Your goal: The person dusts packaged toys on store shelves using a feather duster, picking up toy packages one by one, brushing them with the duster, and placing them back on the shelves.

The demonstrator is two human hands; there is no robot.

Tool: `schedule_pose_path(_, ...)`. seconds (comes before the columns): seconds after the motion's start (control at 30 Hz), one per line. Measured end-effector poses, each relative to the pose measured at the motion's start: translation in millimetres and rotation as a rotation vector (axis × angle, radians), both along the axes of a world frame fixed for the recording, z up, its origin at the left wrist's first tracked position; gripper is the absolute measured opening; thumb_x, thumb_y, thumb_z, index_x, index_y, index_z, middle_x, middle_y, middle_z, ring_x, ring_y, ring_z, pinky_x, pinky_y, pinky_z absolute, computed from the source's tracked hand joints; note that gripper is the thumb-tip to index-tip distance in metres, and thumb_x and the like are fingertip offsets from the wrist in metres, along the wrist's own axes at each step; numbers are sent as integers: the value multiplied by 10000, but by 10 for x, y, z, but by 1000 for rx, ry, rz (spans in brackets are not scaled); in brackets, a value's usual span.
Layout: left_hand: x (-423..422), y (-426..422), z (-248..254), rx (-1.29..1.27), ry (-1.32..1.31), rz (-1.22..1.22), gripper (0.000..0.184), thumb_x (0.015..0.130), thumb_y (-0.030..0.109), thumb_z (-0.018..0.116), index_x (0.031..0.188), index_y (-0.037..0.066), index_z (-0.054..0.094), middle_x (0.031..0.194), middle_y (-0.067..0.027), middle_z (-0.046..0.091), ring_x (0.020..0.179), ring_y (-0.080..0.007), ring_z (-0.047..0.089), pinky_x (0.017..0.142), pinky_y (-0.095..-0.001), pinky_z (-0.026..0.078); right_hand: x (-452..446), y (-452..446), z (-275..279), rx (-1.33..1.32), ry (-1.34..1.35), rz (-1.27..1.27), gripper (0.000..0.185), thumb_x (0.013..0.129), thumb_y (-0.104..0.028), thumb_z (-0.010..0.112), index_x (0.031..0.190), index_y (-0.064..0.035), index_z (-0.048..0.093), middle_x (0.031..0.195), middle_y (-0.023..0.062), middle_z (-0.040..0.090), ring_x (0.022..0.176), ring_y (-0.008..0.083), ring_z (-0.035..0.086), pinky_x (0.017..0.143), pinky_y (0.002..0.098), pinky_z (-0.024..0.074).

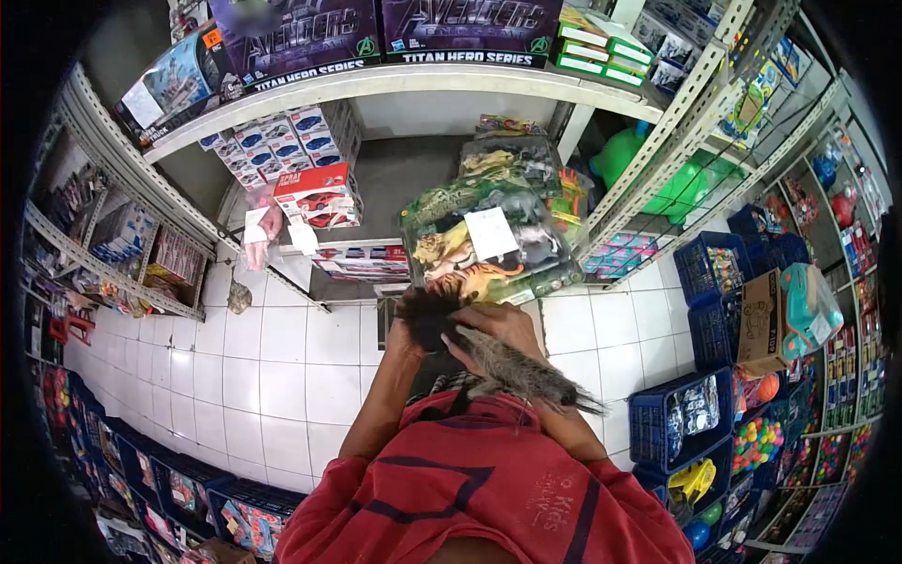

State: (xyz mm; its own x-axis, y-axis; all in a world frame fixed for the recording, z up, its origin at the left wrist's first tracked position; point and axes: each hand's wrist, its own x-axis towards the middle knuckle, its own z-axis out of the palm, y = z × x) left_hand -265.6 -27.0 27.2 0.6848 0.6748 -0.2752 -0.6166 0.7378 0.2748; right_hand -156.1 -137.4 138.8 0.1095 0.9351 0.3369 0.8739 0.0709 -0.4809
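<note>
"Texture?"
"Fluffy grey duster (519, 368), right fingers (481, 318) clamping it below the glossy animal pack (470, 268); left hand (404, 336), fingers mostly hidden, I can't tell."
"Room?"
"White tiles (272, 376) are spreading leftward."

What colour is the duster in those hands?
Greyish brown toward one end, blackish toward the other; the duster shows in the head view.

At six o'clock, a red shirt (526, 442) bears dark angular lines (437, 463) toward nine, "Kids" lettering (567, 508) and dark stripe (584, 522) toward four.
</note>
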Motion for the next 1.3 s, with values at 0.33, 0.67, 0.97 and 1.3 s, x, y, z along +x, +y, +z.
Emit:
schedule_pose_path(0.33,-37,56,256,183,108,-69,278,784,143,547,1034,37,488,950,-83,568,865,-202,572,755,-331,492,13,-21,151,104,177,-92,210,662,-218,631,778,-48,583,771,95,594,717,238,588,636,299,471)
schedule_pose_path(0.67,-54,104,61,297,162,-21,549,667,-10,570,1175,91,385,962,-67,521,863,-177,525,751,-347,483,101,-85,212,110,188,-184,153,718,-135,630,785,-9,574,677,73,590,596,151,546,576,283,437)
schedule_pose_path(0.97,-81,39,244,216,177,-21,521,671,-35,555,1161,54,399,997,-86,535,911,-211,544,801,-383,475,373,-376,417,-25,600,-370,227,700,-175,676,808,-2,576,712,65,581,646,128,528,595,265,425)
schedule_pose_path(1.3,-225,9,-33,522,-59,-66,565,648,55,645,1158,47,403,1096,-109,495,1025,-277,485,887,-463,389,508,-607,657,686,888,-439,308,708,-89,645,976,35,557,925,73,561,859,152,518,792,260,391)
